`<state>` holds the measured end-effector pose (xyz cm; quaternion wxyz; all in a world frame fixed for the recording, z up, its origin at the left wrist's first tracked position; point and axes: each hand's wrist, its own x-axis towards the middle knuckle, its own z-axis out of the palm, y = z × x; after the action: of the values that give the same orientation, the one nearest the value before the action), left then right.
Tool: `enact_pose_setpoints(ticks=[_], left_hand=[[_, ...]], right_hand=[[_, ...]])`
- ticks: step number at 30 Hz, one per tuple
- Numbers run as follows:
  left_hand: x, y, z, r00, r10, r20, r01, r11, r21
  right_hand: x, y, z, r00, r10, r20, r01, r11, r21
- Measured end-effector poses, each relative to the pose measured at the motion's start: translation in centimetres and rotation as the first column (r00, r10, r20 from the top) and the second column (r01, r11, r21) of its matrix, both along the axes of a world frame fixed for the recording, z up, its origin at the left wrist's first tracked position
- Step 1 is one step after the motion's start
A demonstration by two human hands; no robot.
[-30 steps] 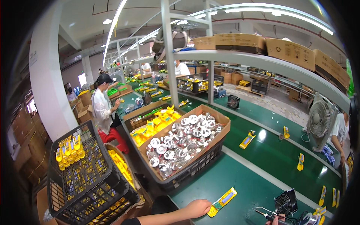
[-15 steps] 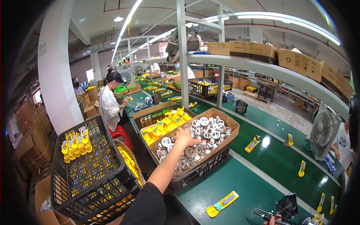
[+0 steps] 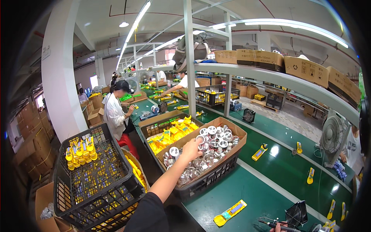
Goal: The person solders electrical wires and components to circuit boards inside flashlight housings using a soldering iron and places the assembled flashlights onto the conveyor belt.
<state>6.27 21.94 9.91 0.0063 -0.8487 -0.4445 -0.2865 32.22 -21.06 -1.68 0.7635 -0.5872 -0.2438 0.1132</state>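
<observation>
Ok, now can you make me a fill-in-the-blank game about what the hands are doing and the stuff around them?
1. The left hand is at a box of shiny cups coloured ____.
2. The soldering iron in the right hand has a handle coloured ____.
3. The yellow piece near the box lies on a table coloured ____.
4. The wide white pillar stands on the ____ side of the picture.

Missing words: silver; black; green; left.
</observation>
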Motion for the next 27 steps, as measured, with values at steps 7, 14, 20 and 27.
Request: enact_pose_setpoints(ticks=[7,14,20,27], left_hand=[[0.4,0.1,0.0,0.995,0.022,0.098,-0.025,0.999,0.037],[-0.2,-1.8,2.6,0.893,-0.137,0.429,0.064,0.981,0.181],[0.9,-8.1,6.5,0.797,-0.228,0.559,0.122,0.968,0.220],[4.5,-17.1,1.6,0.740,-0.245,0.626,0.361,0.930,-0.063]], right_hand=[[-0.3,0.3,-0.4,1.000,0.010,0.024,-0.009,1.000,-0.022],[0.0,0.3,-0.8,1.000,0.028,0.005,-0.027,0.999,-0.026],[-0.1,-0.1,0.0,1.000,0.004,0.017,-0.003,0.997,-0.082],[0.0,-0.5,-0.2,0.997,-0.042,-0.061,0.037,0.996,-0.081]])
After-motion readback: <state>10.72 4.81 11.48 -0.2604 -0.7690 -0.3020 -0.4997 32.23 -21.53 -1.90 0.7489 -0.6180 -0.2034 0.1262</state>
